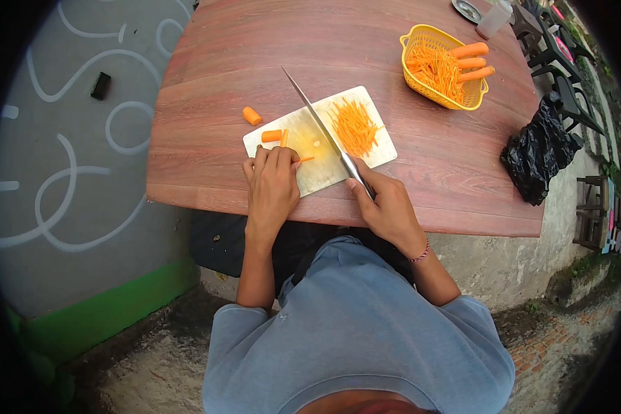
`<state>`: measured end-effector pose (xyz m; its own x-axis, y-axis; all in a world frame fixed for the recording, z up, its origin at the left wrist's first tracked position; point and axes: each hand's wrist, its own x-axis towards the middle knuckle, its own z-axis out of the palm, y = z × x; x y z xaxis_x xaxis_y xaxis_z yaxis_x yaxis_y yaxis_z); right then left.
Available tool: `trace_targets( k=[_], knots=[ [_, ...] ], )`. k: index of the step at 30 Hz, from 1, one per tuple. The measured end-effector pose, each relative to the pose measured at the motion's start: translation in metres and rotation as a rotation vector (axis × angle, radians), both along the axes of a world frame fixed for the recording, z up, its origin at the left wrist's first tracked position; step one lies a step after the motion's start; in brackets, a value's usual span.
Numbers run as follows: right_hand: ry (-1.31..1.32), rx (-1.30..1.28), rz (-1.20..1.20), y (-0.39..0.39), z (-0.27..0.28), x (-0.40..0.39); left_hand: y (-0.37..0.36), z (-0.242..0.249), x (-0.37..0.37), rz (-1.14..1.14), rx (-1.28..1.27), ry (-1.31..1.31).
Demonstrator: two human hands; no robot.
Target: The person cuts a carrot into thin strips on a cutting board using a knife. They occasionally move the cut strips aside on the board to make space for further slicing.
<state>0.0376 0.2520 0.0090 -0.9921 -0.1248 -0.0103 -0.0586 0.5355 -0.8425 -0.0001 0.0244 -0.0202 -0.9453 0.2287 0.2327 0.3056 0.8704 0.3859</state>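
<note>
My right hand (pixel 381 203) is wrapped round the handle of a long knife (pixel 319 119), whose blade slants up and left across the white cutting board (pixel 385 143). At the board's left part, my left hand (pixel 273 181) has its fingers bent together over thin carrot pieces (pixel 284 138); what lies under the fingertips is hidden. Just beyond that hand is a short carrot chunk (pixel 271 136) on the board. A second chunk (pixel 252 115) rests on the table past the board's left corner. Right of the blade is a pile of carrot strips (pixel 354 127).
On the wooden table (pixel 255 48), a yellow basket (pixel 431 94) holds carrot strips and several whole carrots. A clear container (pixel 494 19) and a metal plate (pixel 467 10) are at the far right. A black plastic bag (pixel 537 153) hangs by the right edge.
</note>
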Motion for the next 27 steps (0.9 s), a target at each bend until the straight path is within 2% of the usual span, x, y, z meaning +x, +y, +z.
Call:
trace_targets(
  k=[3,5,7,9,13,17,19,22,27],
  knots=[
    [-0.003,-0.013,0.011,0.004,0.002,-0.003,-0.001,0.003,-0.005,-0.091,0.114,0.015],
    [-0.009,-0.020,0.017,0.006,0.002,-0.005,-0.004,0.009,-0.012,-0.150,0.104,0.022],
    [-0.169,-0.031,0.013,0.009,0.003,-0.009,-0.005,0.015,-0.022,-0.206,0.095,0.031],
    [-0.166,-0.043,0.020,0.010,0.002,-0.012,-0.006,0.020,-0.036,-0.260,0.094,-0.058],
    [-0.181,-0.086,0.029,0.011,-0.001,-0.018,0.000,0.012,-0.060,-0.308,0.084,0.009],
    [-0.198,-0.187,0.014,0.010,-0.014,-0.022,0.007,0.008,-0.060,-0.251,0.163,0.096],
    [-0.169,-0.171,0.033,0.012,-0.020,-0.022,0.007,0.009,-0.050,-0.119,0.200,0.116],
    [-0.257,-0.240,0.032,0.013,-0.017,-0.022,0.015,0.008,-0.033,-0.014,0.135,0.083],
    [-0.277,-0.358,0.071,0.017,-0.022,-0.024,0.024,-0.013,-0.021,0.036,0.171,0.110]
  ],
)
